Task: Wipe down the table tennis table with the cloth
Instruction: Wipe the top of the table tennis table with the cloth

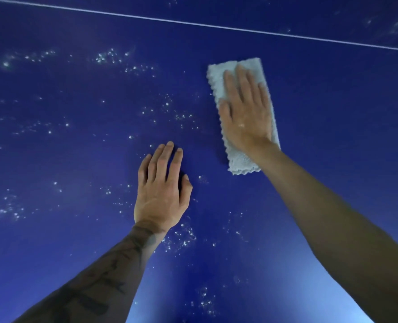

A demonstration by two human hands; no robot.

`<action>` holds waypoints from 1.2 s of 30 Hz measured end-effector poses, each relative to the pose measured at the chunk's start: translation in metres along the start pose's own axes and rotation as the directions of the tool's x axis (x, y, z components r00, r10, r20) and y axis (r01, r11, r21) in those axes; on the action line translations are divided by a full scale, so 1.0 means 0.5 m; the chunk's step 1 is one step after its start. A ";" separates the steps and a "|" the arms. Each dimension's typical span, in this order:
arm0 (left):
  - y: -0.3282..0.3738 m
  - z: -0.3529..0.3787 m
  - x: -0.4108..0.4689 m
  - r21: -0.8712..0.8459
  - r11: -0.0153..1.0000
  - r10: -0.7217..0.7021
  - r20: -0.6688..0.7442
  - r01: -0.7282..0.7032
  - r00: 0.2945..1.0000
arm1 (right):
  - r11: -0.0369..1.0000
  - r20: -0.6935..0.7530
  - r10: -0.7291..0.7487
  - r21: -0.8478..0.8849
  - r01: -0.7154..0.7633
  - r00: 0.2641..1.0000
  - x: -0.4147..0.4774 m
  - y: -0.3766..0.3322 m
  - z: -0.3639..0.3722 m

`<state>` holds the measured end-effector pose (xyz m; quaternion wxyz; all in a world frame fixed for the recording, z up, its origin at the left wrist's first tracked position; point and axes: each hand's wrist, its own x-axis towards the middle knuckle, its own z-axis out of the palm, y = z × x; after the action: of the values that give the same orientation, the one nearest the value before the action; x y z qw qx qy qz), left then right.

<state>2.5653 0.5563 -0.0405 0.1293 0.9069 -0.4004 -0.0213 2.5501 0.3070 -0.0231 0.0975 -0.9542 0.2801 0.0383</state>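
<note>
The dark blue table tennis table (65,155) fills the whole view. A folded pale grey cloth (219,82) lies flat on it, right of centre. My right hand (245,113) presses flat on the cloth with straight fingers and covers most of it. My left hand (161,185) rests flat on the bare table surface, below and to the left of the cloth, fingers straight and slightly spread. It holds nothing.
White specks and droplets (107,58) are scattered over the table to the left, in the middle and near the bottom. A thin white line (193,24) crosses the table at the top, sloping down to the right.
</note>
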 end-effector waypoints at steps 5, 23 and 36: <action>0.000 0.002 0.002 0.004 1.000 0.000 0.003 0.000 1.000 | 0.972 -0.038 0.232 0.046 -0.230 0.972 0.115 -0.021 -0.013; -0.002 0.007 0.002 0.009 1.000 0.006 -0.028 -0.006 1.000 | 0.975 0.062 -0.221 0.007 0.221 0.973 0.033 -0.113 0.006; -0.003 0.011 0.001 0.012 1.000 0.008 -0.034 -0.007 0.999 | 0.985 0.064 -0.175 0.013 0.174 0.983 0.060 -0.106 0.002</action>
<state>2.5660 0.5556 -0.0459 0.1306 0.9064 -0.4017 -0.0032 2.6040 0.3347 -0.0191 0.1129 -0.9730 0.1923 0.0595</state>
